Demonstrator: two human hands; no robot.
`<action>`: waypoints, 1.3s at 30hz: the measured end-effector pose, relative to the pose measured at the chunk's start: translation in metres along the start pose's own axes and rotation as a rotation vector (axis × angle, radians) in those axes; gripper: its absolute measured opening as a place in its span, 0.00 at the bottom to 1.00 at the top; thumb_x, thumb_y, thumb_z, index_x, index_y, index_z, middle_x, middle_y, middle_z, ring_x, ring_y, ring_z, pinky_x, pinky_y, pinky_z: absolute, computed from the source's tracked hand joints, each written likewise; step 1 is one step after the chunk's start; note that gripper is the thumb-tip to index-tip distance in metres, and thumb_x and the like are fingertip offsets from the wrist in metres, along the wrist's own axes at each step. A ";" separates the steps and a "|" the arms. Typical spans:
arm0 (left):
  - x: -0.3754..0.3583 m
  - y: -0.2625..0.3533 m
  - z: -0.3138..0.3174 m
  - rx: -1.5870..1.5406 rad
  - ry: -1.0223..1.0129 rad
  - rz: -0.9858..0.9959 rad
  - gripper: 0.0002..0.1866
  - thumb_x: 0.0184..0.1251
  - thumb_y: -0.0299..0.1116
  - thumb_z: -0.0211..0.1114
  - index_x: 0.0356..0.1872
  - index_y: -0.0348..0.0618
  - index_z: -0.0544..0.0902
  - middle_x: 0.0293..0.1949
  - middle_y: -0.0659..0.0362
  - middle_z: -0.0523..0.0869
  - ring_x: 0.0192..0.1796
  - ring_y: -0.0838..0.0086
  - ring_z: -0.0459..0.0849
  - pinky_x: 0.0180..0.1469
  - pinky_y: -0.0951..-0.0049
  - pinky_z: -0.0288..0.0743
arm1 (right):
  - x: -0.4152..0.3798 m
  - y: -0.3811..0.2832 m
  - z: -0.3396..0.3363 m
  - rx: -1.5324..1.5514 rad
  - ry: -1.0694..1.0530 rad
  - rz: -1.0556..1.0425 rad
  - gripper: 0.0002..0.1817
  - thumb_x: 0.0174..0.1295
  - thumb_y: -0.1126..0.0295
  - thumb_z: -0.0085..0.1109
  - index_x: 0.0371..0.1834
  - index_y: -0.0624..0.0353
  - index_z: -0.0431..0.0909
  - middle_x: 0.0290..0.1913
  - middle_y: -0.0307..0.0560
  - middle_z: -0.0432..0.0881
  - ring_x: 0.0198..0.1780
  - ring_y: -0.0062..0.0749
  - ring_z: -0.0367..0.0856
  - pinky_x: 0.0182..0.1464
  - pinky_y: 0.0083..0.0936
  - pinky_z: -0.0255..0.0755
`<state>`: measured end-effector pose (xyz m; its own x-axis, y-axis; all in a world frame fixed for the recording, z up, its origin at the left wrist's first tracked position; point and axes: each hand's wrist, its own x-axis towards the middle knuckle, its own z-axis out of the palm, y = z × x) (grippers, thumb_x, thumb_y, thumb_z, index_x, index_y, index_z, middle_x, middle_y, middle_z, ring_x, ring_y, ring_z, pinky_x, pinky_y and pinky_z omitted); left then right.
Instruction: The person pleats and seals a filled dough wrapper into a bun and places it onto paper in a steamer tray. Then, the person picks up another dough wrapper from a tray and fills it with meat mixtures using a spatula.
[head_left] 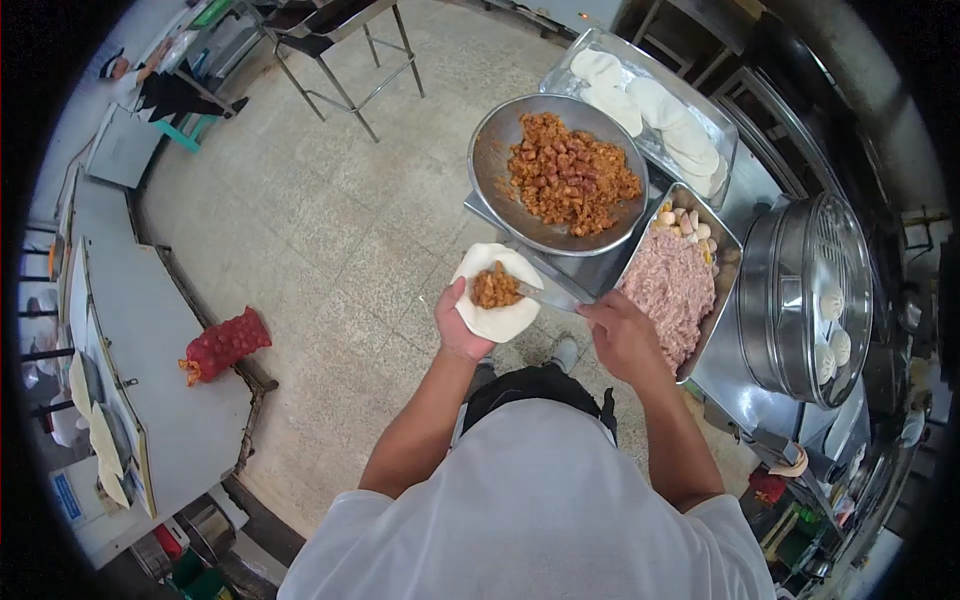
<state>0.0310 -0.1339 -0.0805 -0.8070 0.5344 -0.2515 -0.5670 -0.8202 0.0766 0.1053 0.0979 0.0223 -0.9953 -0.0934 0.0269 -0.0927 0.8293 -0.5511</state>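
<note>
My left hand [462,322] holds up a round dough wrapper [508,322] from beneath, its fingers mostly hidden under the dough. A mound of reddish-brown filling [494,287] sits in the wrapper's middle. In my right hand [622,333] is a flat metal spatula [552,296], gripped by its near end, with the far end touching the filling. Just beyond my hands stands a large steel bowl [487,160] of chunky reddish-brown filling [570,175]. Right of it, a rectangular metal pan [730,258] holds pink minced meat [668,290] and pale round pieces [690,224].
A tray [722,120] of flat dough rounds [665,115] lies behind the bowl. At right stands a round steamer [770,290] with several buns [832,345]. A red mesh sack [228,345] lies at left, near a metal chair [345,50]. Another person [135,80] is far left.
</note>
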 end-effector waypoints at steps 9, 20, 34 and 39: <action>0.002 0.020 0.016 0.075 -0.010 0.196 0.36 0.62 0.44 0.60 0.72 0.42 0.66 0.67 0.48 0.74 0.69 0.50 0.72 0.71 0.43 0.64 | -0.005 -0.046 0.024 0.101 0.087 0.053 0.16 0.55 0.80 0.58 0.45 0.52 0.86 0.36 0.50 0.78 0.38 0.47 0.82 0.39 0.38 0.77; -0.010 0.078 -0.016 0.454 0.071 -0.057 0.39 0.62 0.48 0.63 0.73 0.44 0.64 0.69 0.47 0.73 0.70 0.49 0.72 0.72 0.44 0.64 | 0.052 0.020 -0.083 -0.672 0.047 0.178 0.13 0.58 0.73 0.53 0.43 0.54 0.85 0.38 0.56 0.82 0.38 0.52 0.84 0.38 0.45 0.78; -0.028 0.023 0.030 -0.046 -0.241 0.010 0.44 0.66 0.62 0.59 0.73 0.38 0.64 0.69 0.42 0.70 0.69 0.45 0.71 0.71 0.39 0.63 | 0.078 0.088 -0.055 -0.410 -0.118 -0.037 0.15 0.56 0.75 0.52 0.43 0.55 0.86 0.36 0.56 0.84 0.42 0.52 0.84 0.45 0.45 0.77; 0.003 0.032 0.008 0.087 -0.089 -0.137 0.39 0.68 0.58 0.59 0.71 0.38 0.66 0.68 0.42 0.73 0.68 0.46 0.73 0.70 0.40 0.65 | 0.087 0.080 -0.045 -0.381 -0.076 -0.118 0.14 0.56 0.74 0.55 0.43 0.55 0.87 0.40 0.55 0.86 0.43 0.50 0.84 0.45 0.43 0.77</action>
<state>0.0087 -0.1573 -0.0715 -0.7307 0.6587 -0.1795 -0.6814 -0.7200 0.1315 0.0104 0.1806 0.0178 -0.9736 -0.2284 0.0017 -0.2242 0.9540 -0.1990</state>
